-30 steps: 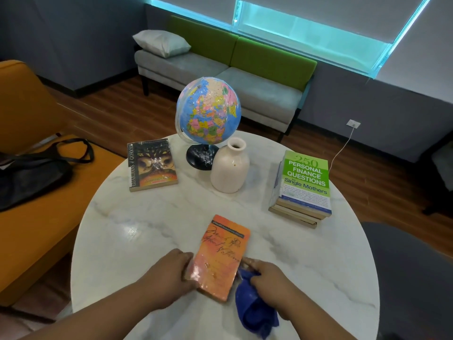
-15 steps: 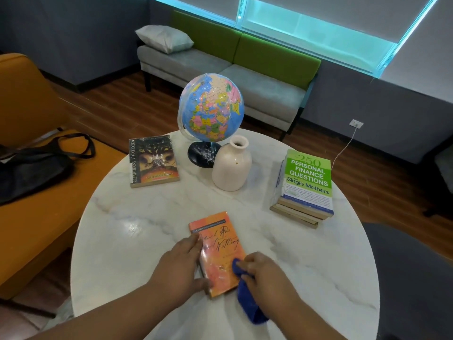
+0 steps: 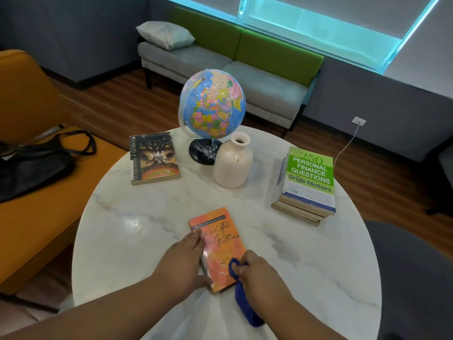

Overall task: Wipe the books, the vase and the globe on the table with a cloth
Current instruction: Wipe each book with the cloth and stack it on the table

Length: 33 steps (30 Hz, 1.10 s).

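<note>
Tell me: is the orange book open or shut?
Shut: the orange book lies flat, cover up, left hand on its edge, right hand holding the cloth against it.

Both forearms reach forward, side by side. The left hand (image 3: 182, 260) lies flat, fingers straight, pressing on the orange book (image 3: 220, 244); the right hand (image 3: 259, 274) curls its fingers round a blue cloth (image 3: 246, 309).

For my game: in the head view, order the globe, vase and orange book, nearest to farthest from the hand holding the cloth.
1. Orange book: beside the right hand gripping the cloth.
2. Vase: mid-table.
3. Globe: behind the vase.
</note>
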Each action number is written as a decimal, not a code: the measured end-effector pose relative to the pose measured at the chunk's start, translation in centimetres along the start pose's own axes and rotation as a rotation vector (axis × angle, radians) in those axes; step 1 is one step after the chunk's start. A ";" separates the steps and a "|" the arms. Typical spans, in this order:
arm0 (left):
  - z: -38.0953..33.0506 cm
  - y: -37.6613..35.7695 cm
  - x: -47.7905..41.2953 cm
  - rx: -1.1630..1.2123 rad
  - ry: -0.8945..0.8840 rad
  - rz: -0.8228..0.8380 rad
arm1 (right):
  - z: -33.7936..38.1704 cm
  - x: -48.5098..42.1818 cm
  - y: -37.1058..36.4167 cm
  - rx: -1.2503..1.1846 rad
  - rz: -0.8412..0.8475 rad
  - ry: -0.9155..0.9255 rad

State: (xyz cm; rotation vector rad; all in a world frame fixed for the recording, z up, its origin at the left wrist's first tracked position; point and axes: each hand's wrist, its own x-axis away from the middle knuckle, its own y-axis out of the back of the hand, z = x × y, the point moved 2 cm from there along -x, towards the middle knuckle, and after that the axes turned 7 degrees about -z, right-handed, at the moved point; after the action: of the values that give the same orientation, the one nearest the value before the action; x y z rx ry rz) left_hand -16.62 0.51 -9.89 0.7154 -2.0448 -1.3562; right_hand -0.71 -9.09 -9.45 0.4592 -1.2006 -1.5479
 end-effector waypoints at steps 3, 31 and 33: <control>0.0 0.2 -0.2 -0.009 -0.010 0.003 | 0.1 -2.2 -0.1 -0.050 -0.049 -0.019; 0.1 0.6 -0.5 -0.151 -0.054 0.101 | 1.6 1.1 -0.5 0.018 -0.008 0.133; 0.2 0.6 -0.5 -0.155 -0.056 0.103 | 2.4 2.3 -0.6 0.105 0.078 0.174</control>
State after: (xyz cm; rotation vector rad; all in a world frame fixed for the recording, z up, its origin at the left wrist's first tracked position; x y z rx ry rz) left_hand -16.51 1.14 -9.51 0.5030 -1.9649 -1.4714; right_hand -3.68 -10.09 -8.26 0.5965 -1.1547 -1.3547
